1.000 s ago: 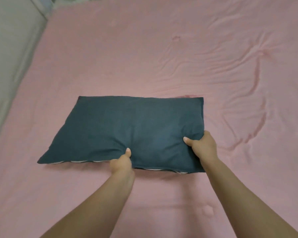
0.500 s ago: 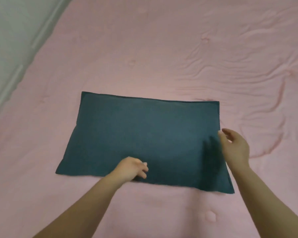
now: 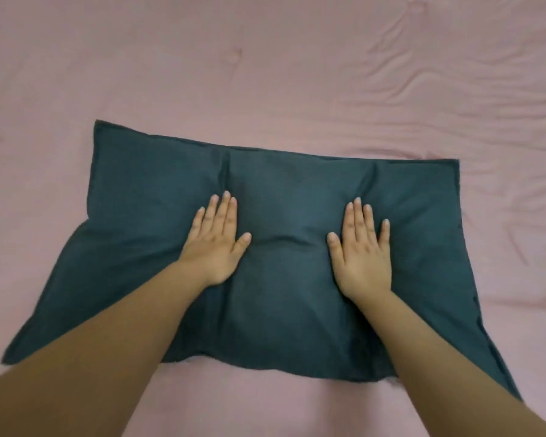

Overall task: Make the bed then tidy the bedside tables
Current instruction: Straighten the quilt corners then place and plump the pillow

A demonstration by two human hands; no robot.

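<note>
A dark teal pillow [image 3: 284,216] lies flat on the pink quilted bed cover [image 3: 265,74], filling the middle of the head view. My left hand [image 3: 216,244] rests palm down on the pillow's left-centre, fingers straight and slightly apart. Palm down on the right-centre is my right hand [image 3: 361,250], fingers likewise spread. Both hands press into the pillow and dent it, with a raised bulge between them. Neither hand grips anything.
The pink cover is smooth at the left and far side, and creased in long wrinkles at the right [image 3: 486,99]. A few stitched dimples [image 3: 235,55] dot the quilt. Nothing else lies on the bed within view.
Both hands let go of the pillow's near edge and moved onto its top, now lying flat and pressing down. The view has shifted closer over the pillow.
</note>
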